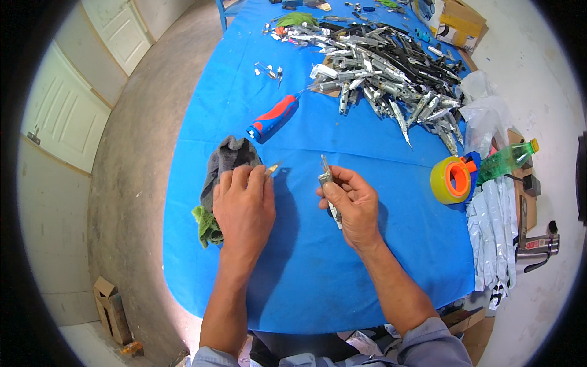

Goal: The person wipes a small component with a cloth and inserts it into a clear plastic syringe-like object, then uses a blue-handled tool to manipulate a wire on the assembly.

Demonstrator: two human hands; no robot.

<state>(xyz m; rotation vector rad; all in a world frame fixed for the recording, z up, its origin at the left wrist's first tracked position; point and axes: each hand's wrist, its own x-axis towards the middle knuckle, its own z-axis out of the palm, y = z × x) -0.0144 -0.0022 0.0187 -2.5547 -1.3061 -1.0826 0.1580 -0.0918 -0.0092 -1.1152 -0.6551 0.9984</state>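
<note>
My right hand [351, 205] grips a slim silver metal tool [326, 179], its pointed end sticking up past my thumb and its lower end showing below my palm. My left hand [243, 205] lies knuckles-up over the blue table cover [306, 269], fingers closed on a small tan pointed piece [271, 169] that pokes out past my fingertips. A grey and green rag [225, 160] lies bunched just beyond and left of my left hand. A red and blue screwdriver [275, 117] lies farther out on the cover.
A large heap of silver and black metal tools [385, 73] fills the far right of the table. A yellow tape roll in an orange dispenser [451, 179], a green bottle [506, 160], plastic bags [486, 113] and a cardboard box [458, 24] line the right edge.
</note>
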